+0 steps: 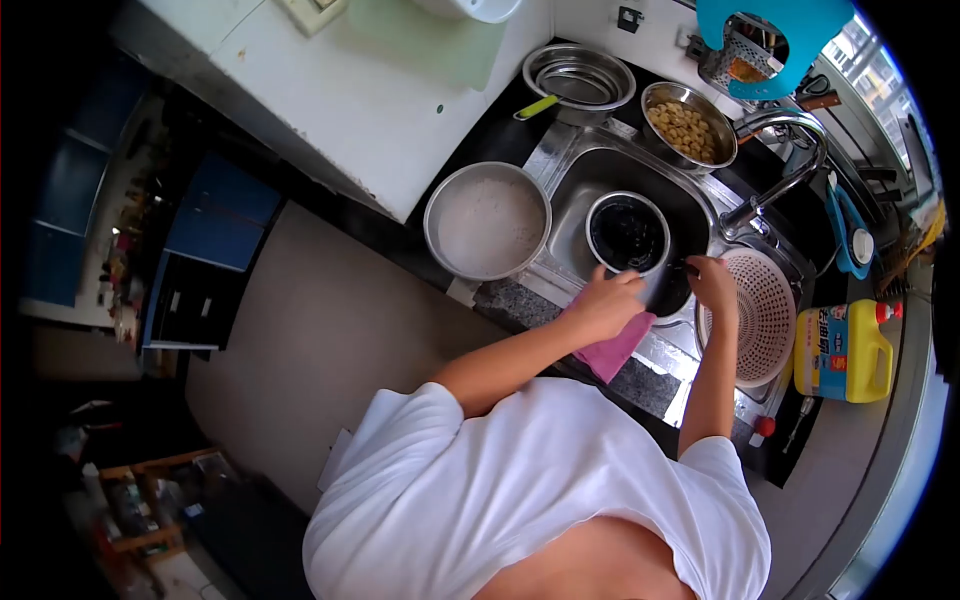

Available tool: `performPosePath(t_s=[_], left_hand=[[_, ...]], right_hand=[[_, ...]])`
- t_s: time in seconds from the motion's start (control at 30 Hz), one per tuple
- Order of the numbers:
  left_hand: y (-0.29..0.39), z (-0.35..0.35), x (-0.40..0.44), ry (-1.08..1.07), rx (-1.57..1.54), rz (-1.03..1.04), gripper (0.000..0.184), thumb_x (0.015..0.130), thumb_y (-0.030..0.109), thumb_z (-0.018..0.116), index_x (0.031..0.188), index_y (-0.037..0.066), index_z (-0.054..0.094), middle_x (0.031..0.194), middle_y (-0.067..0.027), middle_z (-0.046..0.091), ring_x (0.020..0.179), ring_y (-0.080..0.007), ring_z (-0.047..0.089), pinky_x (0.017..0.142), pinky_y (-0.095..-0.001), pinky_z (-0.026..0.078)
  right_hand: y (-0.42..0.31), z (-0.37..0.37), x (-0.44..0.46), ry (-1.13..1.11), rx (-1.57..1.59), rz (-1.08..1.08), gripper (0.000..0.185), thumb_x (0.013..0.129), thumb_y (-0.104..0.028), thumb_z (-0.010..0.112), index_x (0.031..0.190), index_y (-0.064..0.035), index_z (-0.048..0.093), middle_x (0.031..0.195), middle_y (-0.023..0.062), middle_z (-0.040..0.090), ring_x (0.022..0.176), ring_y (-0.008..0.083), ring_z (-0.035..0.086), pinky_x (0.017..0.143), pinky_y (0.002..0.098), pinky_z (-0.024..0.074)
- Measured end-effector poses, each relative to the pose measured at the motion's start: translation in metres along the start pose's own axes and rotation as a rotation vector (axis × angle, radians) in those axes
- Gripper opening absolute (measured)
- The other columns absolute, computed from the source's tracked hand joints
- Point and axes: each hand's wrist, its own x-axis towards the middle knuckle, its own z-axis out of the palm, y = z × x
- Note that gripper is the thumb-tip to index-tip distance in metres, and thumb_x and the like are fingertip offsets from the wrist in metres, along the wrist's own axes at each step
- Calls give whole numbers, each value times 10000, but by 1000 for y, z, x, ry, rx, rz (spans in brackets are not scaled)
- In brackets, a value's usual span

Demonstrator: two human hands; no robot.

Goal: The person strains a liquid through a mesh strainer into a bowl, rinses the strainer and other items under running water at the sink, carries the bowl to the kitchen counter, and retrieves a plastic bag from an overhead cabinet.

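A small metal bowl [628, 232] with dark contents and liquid sits in the sink [572, 200]. At its near rim is my left hand [608, 303], fingers curled together; what they hold is hidden. To the right, over the sink's edge, my right hand [712, 283] pinches something small and dark that I cannot make out. A pink cloth [615, 350] lies over the counter edge below my left hand. Beside my right hand, a pale perforated basket [765, 315] rests on the drainboard, partly behind my wrist.
Left of the sink stands a large metal bowl [488, 220] of cloudy liquid. Behind are stacked metal bowls [580, 75] and a bowl of light brown pieces [685, 130]. A faucet [800, 175] rises at the back right, and a yellow jug [868, 350] stands far right.
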Motion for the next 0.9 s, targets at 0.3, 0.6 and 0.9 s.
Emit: performPosePath(t_s=[0.3, 0.6, 0.9], left_hand=[[-99, -6, -181, 27, -1450, -783, 167, 830, 174, 552, 923, 36, 573, 800, -20, 579, 708, -79, 534, 641, -210, 443], [-163, -8, -191, 660, -1310, -1140, 189, 841, 194, 531, 890, 32, 446, 731, -48, 552, 606, -108, 549, 526, -239, 433], [-143, -8, -204, 754, -1271, -1094, 95, 849, 91, 506, 821, 46, 427, 686, -20, 518, 571, -81, 505, 525, -211, 422]], right_hand=[[-163, 30, 93, 72, 981, -91, 285, 806, -172, 545, 1058, -38, 542, 755, 110, 606, 615, 172, 598, 616, 277, 463], [-210, 37, 157, 195, 680, -70, 235, 778, -230, 546, 877, -28, 612, 761, 154, 615, 723, 294, 597, 652, 340, 454], [-213, 22, 145, 134, 803, -138, 198, 768, -175, 567, 831, 11, 587, 639, 101, 577, 584, 171, 550, 566, 286, 431]])
